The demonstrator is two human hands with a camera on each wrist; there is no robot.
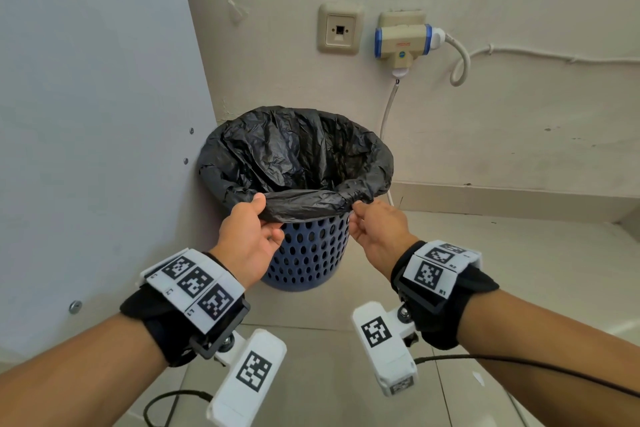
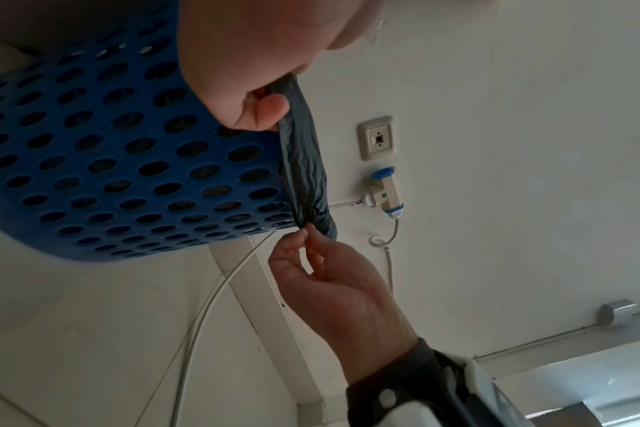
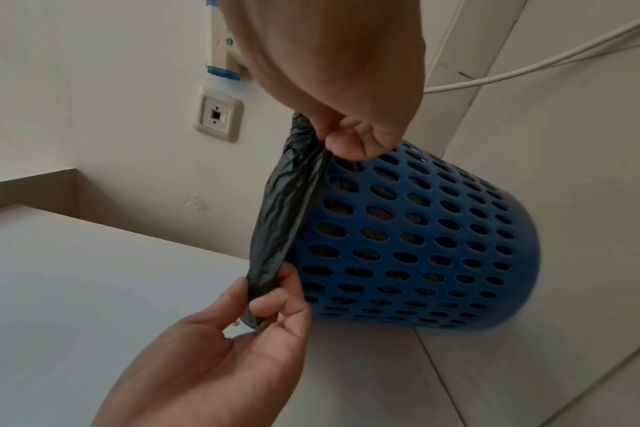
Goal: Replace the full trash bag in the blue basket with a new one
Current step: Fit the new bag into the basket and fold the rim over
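Observation:
A blue perforated basket (image 1: 311, 253) stands on the floor in a corner, lined with a black trash bag (image 1: 294, 156) whose edge is folded over the rim. My left hand (image 1: 268, 218) pinches the bag's folded edge at the near left of the rim. At the near right of the rim, my right hand (image 1: 356, 217) pinches the same edge. The left wrist view shows the left hand (image 2: 263, 112) and right hand (image 2: 303, 235) holding the bag (image 2: 303, 161) beside the basket (image 2: 110, 161). The right wrist view shows the right hand (image 3: 344, 141), left hand (image 3: 263, 300), bag (image 3: 289, 208) and basket (image 3: 420, 237). The bag's contents are hidden.
A grey panel (image 1: 86, 114) stands right against the basket's left side. On the wall behind are a data socket (image 1: 341, 32) and a plug adapter (image 1: 403, 42); a white cable (image 1: 388, 114) drops behind the basket. Tiled floor (image 1: 485, 270) extends to the right.

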